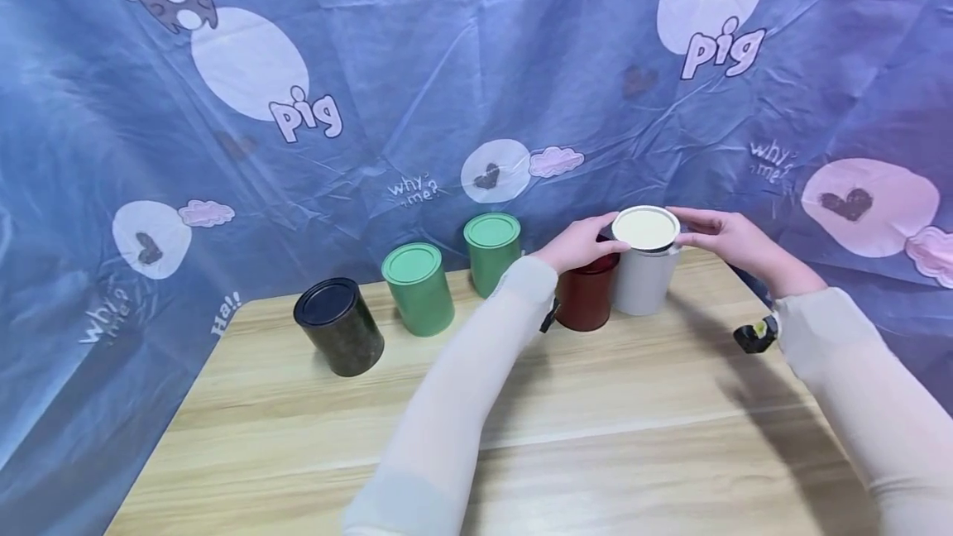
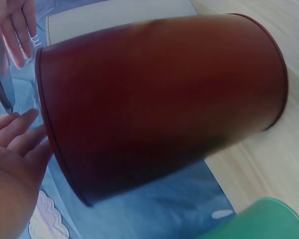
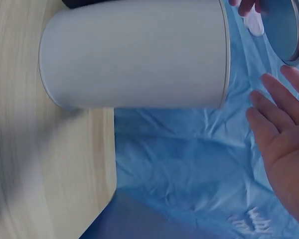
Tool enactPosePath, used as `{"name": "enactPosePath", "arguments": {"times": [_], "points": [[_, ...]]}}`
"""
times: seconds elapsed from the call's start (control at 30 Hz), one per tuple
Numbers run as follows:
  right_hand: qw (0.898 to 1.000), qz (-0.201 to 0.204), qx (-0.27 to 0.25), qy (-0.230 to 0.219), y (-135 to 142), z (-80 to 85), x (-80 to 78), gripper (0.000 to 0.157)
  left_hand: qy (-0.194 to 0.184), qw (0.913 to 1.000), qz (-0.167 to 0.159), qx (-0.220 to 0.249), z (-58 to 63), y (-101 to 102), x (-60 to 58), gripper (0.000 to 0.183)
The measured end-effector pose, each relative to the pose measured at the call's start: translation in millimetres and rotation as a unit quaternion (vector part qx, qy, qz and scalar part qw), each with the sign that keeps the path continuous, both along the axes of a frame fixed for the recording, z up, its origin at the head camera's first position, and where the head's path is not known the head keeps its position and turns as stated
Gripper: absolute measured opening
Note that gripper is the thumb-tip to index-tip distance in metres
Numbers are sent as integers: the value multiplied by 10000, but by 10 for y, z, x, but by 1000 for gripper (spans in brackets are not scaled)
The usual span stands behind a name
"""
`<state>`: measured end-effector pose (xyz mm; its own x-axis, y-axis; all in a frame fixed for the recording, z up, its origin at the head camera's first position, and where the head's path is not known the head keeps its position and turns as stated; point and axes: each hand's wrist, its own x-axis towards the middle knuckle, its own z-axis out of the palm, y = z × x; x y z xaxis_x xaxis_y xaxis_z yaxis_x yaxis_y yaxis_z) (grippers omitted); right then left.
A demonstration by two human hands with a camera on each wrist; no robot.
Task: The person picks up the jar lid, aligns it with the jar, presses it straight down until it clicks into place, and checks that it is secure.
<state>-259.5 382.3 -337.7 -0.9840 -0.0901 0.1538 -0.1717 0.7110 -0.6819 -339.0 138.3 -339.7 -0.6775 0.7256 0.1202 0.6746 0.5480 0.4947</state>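
A round white lid (image 1: 645,228) is held just above the white can (image 1: 642,284) by both hands. My left hand (image 1: 581,245) grips its left rim, and my right hand (image 1: 725,238) holds the opposite rim. Seen from the right wrist, the lid (image 3: 284,30) is apart from the can's top edge and shows its underside. Directly left of the white can stands a dark red can (image 1: 588,296), partly behind my left hand. In the left wrist view, fingers of the left hand (image 2: 15,169) are close to the red can's rim; whether they touch it, I cannot tell.
Two green cans (image 1: 419,292) with lids stand left of the red one, one partly behind my left forearm. A black can (image 1: 341,329) is farthest left. The wooden table (image 1: 298,437) backs onto a blue printed cloth (image 1: 387,64).
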Motion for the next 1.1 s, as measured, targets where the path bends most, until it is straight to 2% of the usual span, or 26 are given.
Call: {"name": "enactPosePath", "arguments": {"times": [0.3,0.47,0.57,0.77,1.1], "points": [[9989,309,141,-310,110,-75,-123,59,191,9976,260,-610,-18,162,-66,65],[9981,336,234,-459,165,-117,-183,60,415,9935,274,-1025,-11,266,-102,55],[9978,354,152,-542,223,-145,-199,59,419,9913,276,-1215,-1,331,-102,51],[9971,459,3,-600,287,-178,-196,59,365,9892,416,-1360,8,414,-67,46],[9937,846,394,-612,224,-164,-260,61,234,9885,563,-1383,0,401,-43,47]]}}
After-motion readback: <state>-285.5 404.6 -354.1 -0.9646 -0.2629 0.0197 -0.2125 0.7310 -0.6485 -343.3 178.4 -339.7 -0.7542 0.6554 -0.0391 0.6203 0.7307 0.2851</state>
